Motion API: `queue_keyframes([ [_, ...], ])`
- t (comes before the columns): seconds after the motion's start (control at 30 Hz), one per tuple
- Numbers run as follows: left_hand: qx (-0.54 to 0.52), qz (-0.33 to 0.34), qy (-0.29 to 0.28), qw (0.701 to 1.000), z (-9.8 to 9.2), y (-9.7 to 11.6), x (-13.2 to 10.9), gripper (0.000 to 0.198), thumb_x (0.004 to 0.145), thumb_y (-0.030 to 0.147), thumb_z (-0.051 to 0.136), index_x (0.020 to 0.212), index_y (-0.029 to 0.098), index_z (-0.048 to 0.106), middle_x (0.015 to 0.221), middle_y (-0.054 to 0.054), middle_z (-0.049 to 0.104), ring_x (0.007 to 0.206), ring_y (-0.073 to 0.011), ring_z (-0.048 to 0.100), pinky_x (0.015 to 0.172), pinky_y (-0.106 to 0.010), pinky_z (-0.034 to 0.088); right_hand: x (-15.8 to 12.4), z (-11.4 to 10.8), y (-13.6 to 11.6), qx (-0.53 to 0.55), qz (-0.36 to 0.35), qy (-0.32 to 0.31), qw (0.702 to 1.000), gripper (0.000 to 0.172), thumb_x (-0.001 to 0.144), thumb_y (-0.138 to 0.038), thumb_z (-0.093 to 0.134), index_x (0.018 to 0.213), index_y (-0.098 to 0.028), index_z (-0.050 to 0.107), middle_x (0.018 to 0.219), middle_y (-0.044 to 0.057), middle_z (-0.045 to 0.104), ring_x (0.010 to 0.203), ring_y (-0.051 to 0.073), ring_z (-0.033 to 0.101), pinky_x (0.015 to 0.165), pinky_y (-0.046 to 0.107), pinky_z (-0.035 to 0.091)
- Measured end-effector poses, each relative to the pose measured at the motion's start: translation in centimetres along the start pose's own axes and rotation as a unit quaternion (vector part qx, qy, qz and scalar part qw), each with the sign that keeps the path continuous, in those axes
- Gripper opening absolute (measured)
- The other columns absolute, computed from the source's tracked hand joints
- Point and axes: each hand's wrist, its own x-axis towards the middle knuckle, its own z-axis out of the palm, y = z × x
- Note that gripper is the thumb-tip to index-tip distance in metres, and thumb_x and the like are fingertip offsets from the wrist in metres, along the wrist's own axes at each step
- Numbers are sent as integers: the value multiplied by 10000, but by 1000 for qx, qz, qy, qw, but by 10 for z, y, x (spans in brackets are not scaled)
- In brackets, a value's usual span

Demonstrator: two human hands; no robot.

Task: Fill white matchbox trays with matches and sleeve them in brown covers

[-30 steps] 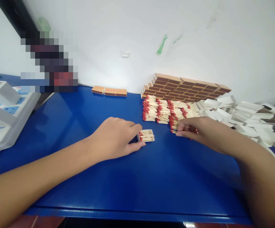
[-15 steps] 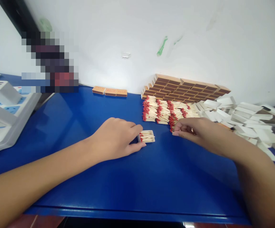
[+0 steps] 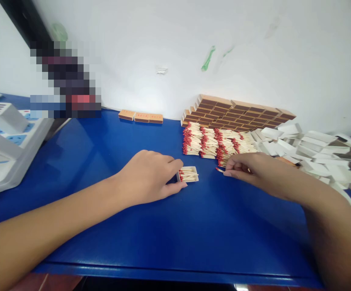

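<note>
My left hand [image 3: 151, 178] rests on the blue table with thumb and fingers closed around the left end of a small white matchbox tray [image 3: 196, 169]. Inside the tray lie several red-tipped matches [image 3: 189, 175], one end poking past the right rim. My right hand [image 3: 248, 171] pinches a single match [image 3: 220, 170] between thumb and fingertips, its red head pointing left. That hand is just in front of the heaped matches [image 3: 207, 143], which lie in rows with their heads to the left.
Behind the heap stands a stacked wall of brown matchboxes [image 3: 239, 113]. Three more matchboxes [image 3: 141, 117] line up by the white wall. White empty trays [image 3: 311, 151] are piled at the right. A power strip with plugs [image 3: 17, 157] sits at the left.
My right hand has drawn a little way from the heap, and a match now shows in its pinch. My left hand stays at the tray.
</note>
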Motion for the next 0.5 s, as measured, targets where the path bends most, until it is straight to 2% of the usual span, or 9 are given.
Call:
queue_keyframes([
  [0.17, 4, 0, -2, 1000, 1, 0, -1, 349, 1048, 527, 579, 1062, 205, 711, 860, -6, 754, 766, -206, 710, 587, -333, 290, 1, 0, -12, 19, -4, 20, 1000, 376, 1050, -589, 552, 944, -260, 697, 822, 44, 752, 675, 201, 655, 607, 324, 474],
  [0.27, 3, -1, -10, 1000, 0, 0, -1, 346, 1052, 525, 571, 1065, 210, 713, 870, -1, 757, 771, -205, 711, 589, -334, 299, 1, -2, -17, 22, 7, 34, 999, 361, 1036, -594, 571, 964, -269, 710, 775, 34, 733, 626, 195, 634, 572, 320, 442],
  [0.5, 3, 3, -1, 1000, 1, 0, 0, 336, 1047, 519, 583, 1062, 209, 711, 860, -2, 757, 762, -200, 707, 581, -333, 293, 1, -1, -8, 9, 29, 1, 1000, 332, 1008, -581, 602, 973, -269, 710, 761, 36, 716, 627, 207, 639, 574, 329, 451],
])
